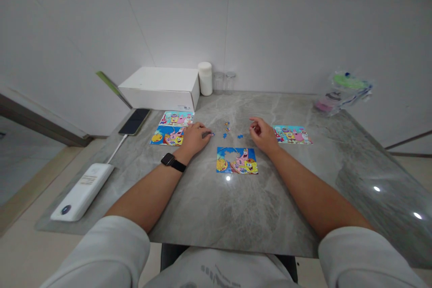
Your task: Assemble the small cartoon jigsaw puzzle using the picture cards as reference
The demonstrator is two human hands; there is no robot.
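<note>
Pale sleeves (101,252) and a shirt front (216,270) come first, with bare forearms (148,195) reaching over a grey marbled table (216,220). Between the two hands, slightly nearer the wearer than the fingertips, lies a cartoon jigsaw (249,155), mostly filled, with a ragged gap toward its upper left. Just beyond it, between the fingertips, are a few loose pieces (240,136). The left hand (195,138) rests low, fingers bent toward a small piece (212,134) at their tips; whether they pinch it, I cannot tell. On the right hand (264,135) the fingers curl toward the thumb; whether they hold anything is unclear. The step in hand seems to be choosing pieces; the next move would call for turning one until its tabs match the gap. Picture cards (176,119) lie left of the left fingers, another card (294,135) right of the right hand. Farther beyond the left fingers stand a white box (158,83) and a white bottle (205,79).
</note>
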